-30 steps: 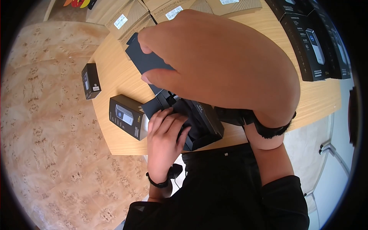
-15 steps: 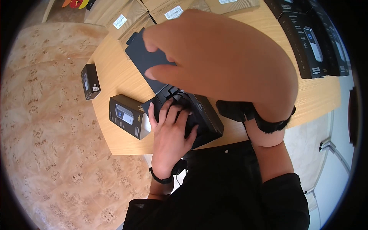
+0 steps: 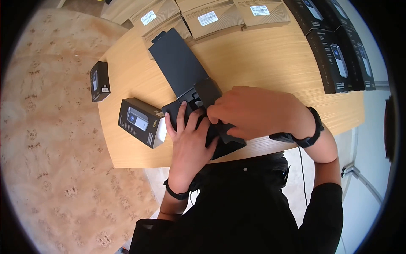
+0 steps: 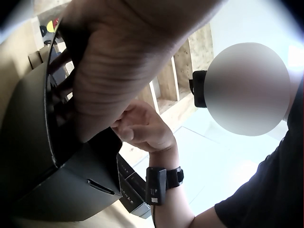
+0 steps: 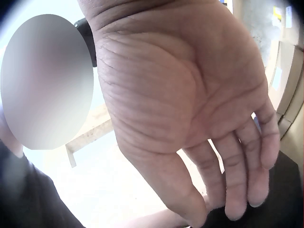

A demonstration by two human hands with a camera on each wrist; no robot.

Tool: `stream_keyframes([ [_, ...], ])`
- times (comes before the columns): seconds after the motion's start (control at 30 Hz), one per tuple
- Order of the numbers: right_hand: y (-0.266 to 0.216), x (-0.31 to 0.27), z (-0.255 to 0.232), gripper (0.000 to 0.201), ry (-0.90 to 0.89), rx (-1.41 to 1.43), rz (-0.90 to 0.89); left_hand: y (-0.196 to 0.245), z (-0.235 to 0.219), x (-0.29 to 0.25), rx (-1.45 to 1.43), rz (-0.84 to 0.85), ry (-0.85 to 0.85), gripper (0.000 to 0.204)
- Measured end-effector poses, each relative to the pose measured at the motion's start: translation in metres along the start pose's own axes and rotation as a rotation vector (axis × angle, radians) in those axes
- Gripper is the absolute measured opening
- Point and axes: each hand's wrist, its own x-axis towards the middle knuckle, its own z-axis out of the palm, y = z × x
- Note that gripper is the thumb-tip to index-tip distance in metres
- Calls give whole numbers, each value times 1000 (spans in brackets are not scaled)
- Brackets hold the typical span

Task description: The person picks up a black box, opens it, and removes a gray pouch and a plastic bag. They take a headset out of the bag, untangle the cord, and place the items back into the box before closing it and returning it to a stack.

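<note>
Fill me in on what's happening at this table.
A person is working on an open black cardboard box at the near edge of a round wooden table. The left hand rests on its contents with fingers spread, while the right hand presses down beside it. The box's long black lid flap lies folded back. A sealed black product box sits just left.

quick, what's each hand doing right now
Left hand: open, fingers pressing on the open black box.
Right hand: open, fingers touching the box.
</note>
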Motion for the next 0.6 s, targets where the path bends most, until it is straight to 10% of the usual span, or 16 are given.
stream_keyframes([
  [0.3, 8, 23, 6, 28, -241, -1, 54, 1, 3, -7, -32, -32, -18, 69],
  [0.6, 16, 16, 27, 21, -79, -143, -22, -6, 0, -6, -200, -15, 37, 77],
])
